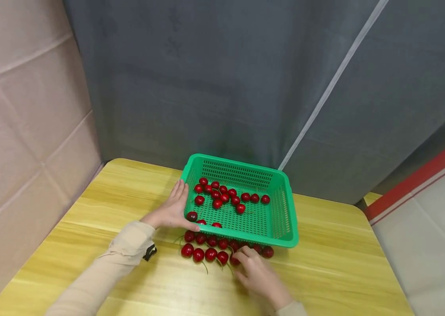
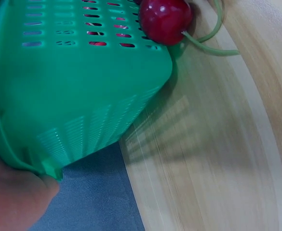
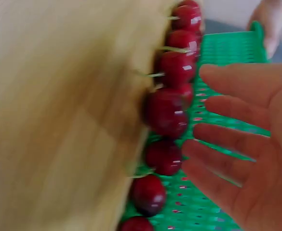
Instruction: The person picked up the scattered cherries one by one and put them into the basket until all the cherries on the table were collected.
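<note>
A green plastic basket (image 1: 246, 235) sits on the table with several red cherries (image 1: 224, 198) loose inside. My left hand (image 1: 172, 208) grips its left end, thumb over the front rim; part of this hand (image 2: 15, 197) shows by the rim in the left wrist view. More cherries (image 1: 210, 253), some with green stems, lie in two rows along the basket's front side. Over the right part of those rows is my right hand (image 1: 260, 274). Its fingers look extended and spread in the right wrist view, near a cherry (image 3: 164, 156), with nothing held.
A wood-grain table (image 1: 325, 259) carries everything. Dark grey cloth (image 1: 191, 87) hangs behind it, and pale cloth (image 1: 29, 131) covers the left side. To the right stands a white panel with a red edge (image 1: 424, 188). Something small and black (image 1: 149, 252) is at the left cuff.
</note>
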Available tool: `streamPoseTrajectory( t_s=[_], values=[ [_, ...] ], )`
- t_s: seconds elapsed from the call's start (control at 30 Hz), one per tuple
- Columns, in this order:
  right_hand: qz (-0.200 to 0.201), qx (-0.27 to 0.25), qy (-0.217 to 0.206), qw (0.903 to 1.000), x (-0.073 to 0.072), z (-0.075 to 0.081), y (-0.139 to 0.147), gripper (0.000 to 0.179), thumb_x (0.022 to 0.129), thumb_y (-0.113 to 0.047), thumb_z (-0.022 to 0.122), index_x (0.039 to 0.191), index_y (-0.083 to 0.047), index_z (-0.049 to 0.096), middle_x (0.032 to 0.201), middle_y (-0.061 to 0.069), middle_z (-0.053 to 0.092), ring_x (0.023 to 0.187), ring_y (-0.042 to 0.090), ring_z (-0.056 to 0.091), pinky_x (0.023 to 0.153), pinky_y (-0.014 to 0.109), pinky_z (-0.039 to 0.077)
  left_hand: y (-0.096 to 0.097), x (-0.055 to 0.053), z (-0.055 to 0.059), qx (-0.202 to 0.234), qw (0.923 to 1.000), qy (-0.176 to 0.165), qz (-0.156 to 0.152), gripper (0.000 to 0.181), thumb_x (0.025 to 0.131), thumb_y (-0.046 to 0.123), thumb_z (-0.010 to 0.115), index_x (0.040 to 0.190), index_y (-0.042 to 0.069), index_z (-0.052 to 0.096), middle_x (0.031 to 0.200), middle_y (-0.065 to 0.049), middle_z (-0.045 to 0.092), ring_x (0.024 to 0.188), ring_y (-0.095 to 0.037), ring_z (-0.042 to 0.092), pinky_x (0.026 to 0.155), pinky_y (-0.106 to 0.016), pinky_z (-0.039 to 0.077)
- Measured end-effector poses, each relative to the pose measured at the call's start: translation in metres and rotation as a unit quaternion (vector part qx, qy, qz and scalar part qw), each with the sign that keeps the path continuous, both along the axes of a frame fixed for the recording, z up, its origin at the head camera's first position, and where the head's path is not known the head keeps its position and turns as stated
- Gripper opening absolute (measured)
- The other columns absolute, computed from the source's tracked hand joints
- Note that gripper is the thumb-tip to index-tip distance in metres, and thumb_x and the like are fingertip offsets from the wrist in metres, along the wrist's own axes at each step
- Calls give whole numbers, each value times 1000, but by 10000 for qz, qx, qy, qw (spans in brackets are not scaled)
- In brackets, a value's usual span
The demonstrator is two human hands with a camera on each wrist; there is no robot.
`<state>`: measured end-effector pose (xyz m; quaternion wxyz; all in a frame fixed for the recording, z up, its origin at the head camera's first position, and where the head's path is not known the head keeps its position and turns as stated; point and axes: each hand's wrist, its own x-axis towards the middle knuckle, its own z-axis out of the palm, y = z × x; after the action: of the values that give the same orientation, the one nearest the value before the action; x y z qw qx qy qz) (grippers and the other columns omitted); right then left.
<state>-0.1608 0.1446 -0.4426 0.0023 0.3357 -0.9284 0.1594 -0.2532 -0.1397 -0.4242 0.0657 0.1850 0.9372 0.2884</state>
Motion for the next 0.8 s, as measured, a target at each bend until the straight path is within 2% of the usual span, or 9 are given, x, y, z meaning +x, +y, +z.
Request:
streamPoseTrajectory(
  t_s=[0.17, 0.37, 0.63, 0.8],
  values=[
    [-163, 92, 22, 9998, -7, -19, 1, 31, 72, -11, 73, 101, -4, 65, 94, 2, 58, 80, 11, 55, 67, 22, 50, 0, 0, 1, -15, 10000, -30, -21, 134, 56, 61, 74, 140, -11, 0, 147, -25, -15, 135, -35, -16, 109, -50, 8],
    [-171, -28, 34, 9998, -12, -29, 1, 29, 70, -1, 72, 97, -7, 64, 90, 2, 57, 80, 14, 57, 68, 23, 52, 0, 2, 4, 60, 9999, -84, -48, 133, 57, 60, 74, 140, -12, 0, 146, -27, -14, 135, -36, -17, 109, -51, 9],
    [-119, -163, 89, 9998, -12, -32, 2, 31, 68, 1, 74, 95, -6, 62, 89, 3, 59, 81, 15, 59, 70, 22, 52, 0, 2, 3, 16, 10000, -66, -23, 132, 57, 60, 74, 140, -11, 0, 147, -26, -14, 136, -35, -17, 109, -50, 8],
    [-51, -245, 226, 9994, -10, -27, 3, 27, 67, 0, 74, 89, -6, 61, 85, 2, 58, 79, 15, 57, 69, 22, 51, 0, 1, 3, 37, 10000, -41, -26, 132, 57, 61, 74, 140, -11, 1, 147, -25, -14, 136, -34, -17, 110, -49, 8]
  ],
)
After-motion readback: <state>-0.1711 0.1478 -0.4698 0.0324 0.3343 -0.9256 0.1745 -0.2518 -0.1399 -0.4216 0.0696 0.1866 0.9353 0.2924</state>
